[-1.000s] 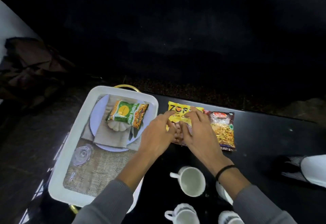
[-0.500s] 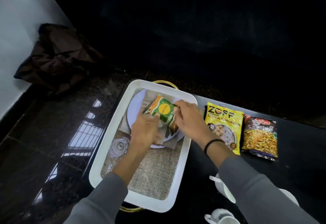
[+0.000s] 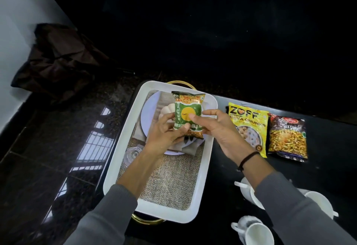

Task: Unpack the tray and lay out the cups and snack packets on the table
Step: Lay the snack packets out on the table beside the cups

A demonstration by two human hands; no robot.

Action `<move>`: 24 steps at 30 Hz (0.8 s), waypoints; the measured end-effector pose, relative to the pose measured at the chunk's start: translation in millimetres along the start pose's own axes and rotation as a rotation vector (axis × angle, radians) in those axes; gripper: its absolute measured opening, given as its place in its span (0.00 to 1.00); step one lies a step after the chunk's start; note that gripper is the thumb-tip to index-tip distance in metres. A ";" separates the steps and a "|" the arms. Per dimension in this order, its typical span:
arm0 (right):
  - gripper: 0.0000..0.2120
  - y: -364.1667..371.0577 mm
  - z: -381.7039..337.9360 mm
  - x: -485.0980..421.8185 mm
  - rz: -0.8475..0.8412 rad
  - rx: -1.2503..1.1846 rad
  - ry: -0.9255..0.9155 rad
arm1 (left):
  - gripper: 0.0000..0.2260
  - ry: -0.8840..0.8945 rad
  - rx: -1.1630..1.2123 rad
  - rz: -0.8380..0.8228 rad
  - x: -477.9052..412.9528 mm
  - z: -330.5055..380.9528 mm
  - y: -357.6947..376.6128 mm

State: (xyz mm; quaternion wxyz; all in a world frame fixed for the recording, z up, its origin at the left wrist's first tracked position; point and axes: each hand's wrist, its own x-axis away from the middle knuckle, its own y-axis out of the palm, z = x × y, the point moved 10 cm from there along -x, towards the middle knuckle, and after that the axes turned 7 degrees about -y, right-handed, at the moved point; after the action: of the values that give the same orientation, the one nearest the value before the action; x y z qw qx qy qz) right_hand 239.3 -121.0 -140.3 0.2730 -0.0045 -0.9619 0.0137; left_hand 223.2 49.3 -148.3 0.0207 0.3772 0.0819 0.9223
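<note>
A green snack packet [image 3: 188,109] is held upright above the white tray [image 3: 123,142]. My left hand [image 3: 164,134] grips its lower left and my right hand [image 3: 218,129] pinches its right side. On the black table right of the tray lie a yellow packet [image 3: 249,119] and a dark mixture packet [image 3: 287,138]. White cups stand at the lower right: one [image 3: 253,231] near the bottom edge, one [image 3: 320,202] further right, one [image 3: 249,192] partly hidden by my right sleeve.
In the tray lie a burlap mat [image 3: 170,179], a white plate [image 3: 148,109] with a folded napkin, and a clear glass [image 3: 132,155]. A dark crumpled cloth [image 3: 56,61] sits on the stone floor far left. The table's left edge runs beside the tray.
Both hands left the yellow packet on the table, moved left into the tray, took the green packet and raised it upright off the plate. The view shifted left.
</note>
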 end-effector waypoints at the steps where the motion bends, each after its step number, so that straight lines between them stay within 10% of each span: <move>1: 0.28 -3.9 -1.1 2.3 -0.003 -0.038 -0.006 | 0.24 0.002 -0.029 -0.024 2.0 3.2 4.2; 13: 0.15 -88.6 -24.2 43.7 0.119 -0.101 -0.141 | 0.21 0.031 -0.196 -0.075 14.1 33.0 96.2; 19: 0.43 -131.7 -12.6 67.3 0.066 0.058 -0.112 | 0.15 0.018 -0.346 -0.158 19.4 17.2 160.1; 24: 0.31 -187.3 1.6 92.3 0.157 -0.094 -0.093 | 0.10 0.020 -0.384 -0.185 17.3 1.2 215.7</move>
State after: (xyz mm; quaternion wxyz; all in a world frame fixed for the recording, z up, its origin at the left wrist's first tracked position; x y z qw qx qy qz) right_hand 159.7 -306.7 -87.9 0.2254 -0.0922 -0.9698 -0.0101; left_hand 216.7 -161.4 -99.6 0.1759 0.3481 -0.0610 0.9188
